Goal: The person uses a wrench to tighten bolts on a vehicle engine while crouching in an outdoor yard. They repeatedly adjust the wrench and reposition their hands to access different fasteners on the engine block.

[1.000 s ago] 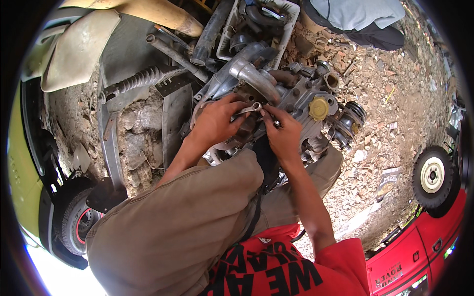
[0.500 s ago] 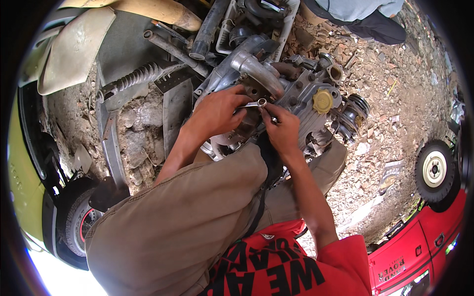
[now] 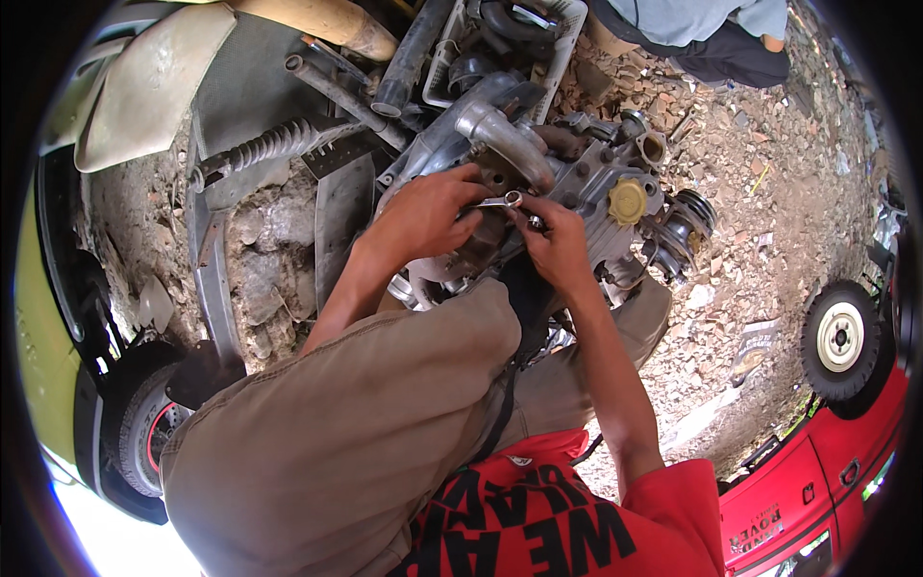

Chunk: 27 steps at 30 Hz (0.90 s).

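Note:
My left hand (image 3: 431, 216) is closed round the handle end of a ring spanner (image 3: 492, 203). The spanner's shiny ring end points right, over the engine (image 3: 601, 197). Close against that ring, my right hand (image 3: 558, 240) is closed with the fingertips bent inward. A small bright metal piece (image 3: 536, 222) shows at these fingers, too small to name. Just beyond both hands curves a grey metal pipe (image 3: 508, 144) on the engine. To the right of my right hand sits a yellow cap (image 3: 628, 201).
A pale plastic crate (image 3: 567, 58) of dark parts stands beyond the engine. A coil spring strut (image 3: 260, 152) and metal pipes lie to the left. Another person's dark-trousered leg (image 3: 735, 60) is at the top right. A red vehicle (image 3: 798, 481) with a wheel (image 3: 841, 338) stands at the lower right.
Both hands stay at nearly the same place with the spanner. My right hand has shifted slightly, and a little more of the small metal piece shows. The view has tilted a little.

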Each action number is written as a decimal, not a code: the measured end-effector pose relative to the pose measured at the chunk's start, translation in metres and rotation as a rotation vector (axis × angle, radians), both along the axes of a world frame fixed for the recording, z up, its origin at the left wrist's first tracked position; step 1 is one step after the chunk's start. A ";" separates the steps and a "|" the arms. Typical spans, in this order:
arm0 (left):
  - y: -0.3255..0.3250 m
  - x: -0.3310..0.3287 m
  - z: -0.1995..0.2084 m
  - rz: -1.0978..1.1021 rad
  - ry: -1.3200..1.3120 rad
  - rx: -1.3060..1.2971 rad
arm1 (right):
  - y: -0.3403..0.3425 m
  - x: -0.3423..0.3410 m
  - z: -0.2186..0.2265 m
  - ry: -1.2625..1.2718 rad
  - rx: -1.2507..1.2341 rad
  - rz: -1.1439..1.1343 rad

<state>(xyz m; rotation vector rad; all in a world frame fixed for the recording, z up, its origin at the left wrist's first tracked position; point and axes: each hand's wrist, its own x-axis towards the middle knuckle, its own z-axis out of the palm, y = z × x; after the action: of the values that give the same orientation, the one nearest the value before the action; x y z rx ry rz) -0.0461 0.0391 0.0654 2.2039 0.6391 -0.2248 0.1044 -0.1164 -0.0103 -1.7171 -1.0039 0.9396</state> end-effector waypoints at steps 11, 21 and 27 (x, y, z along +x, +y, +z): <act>-0.001 -0.005 -0.008 0.017 -0.058 -0.004 | 0.008 -0.007 0.023 -0.013 -0.197 -0.127; -0.001 -0.002 -0.004 0.022 -0.091 -0.012 | 0.012 -0.023 0.029 0.039 -0.295 -0.277; -0.001 -0.002 -0.004 0.038 -0.110 -0.021 | 0.005 -0.022 0.013 0.011 -0.248 -0.247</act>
<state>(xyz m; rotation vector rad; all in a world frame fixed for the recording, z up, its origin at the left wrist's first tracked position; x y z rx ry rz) -0.0484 0.0385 0.0615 2.1652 0.6142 -0.0902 0.0824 -0.1114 0.0025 -1.9868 -0.6684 0.9397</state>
